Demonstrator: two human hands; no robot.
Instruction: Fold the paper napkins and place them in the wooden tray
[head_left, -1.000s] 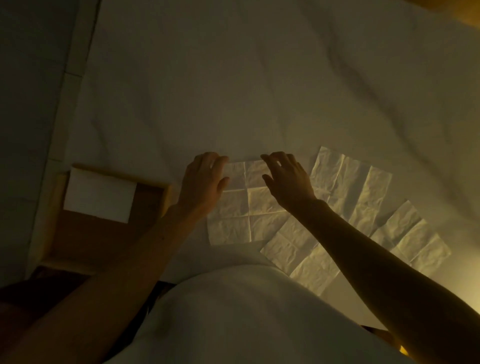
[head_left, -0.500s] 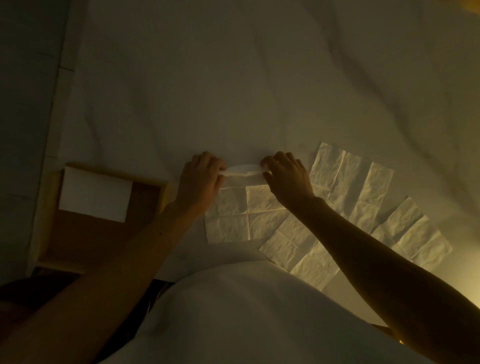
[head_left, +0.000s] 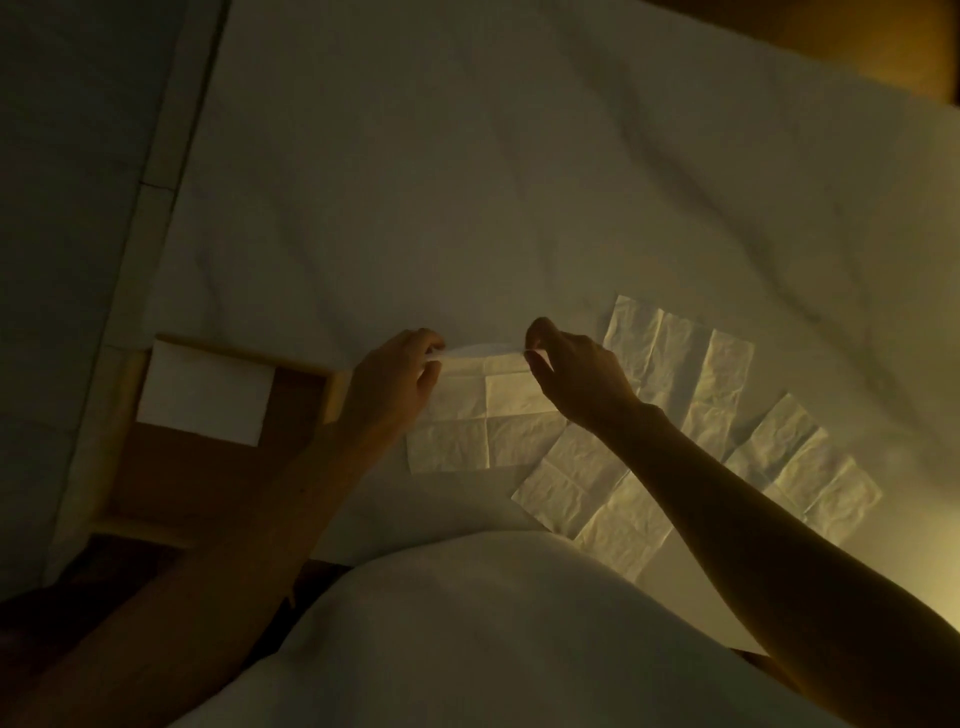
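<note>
A creased white paper napkin lies unfolded on the white cloth in front of me. My left hand pinches its far left corner and my right hand pinches its far right corner, and the far edge is lifted off the cloth and curling toward me. The wooden tray sits at the left with one folded white napkin in its far corner. Two more unfolded napkins lie to the right: one partly under my right forearm, another further right.
A wrinkled white cloth covers the surface ahead. Its left edge runs beside a dark floor. My white-clad body fills the bottom of the view. A warm orange surface shows at the top right.
Both hands went from resting flat on the napkin's far edge to pinching its two far corners. They have lifted that edge off the cloth and begun bringing it toward me.
</note>
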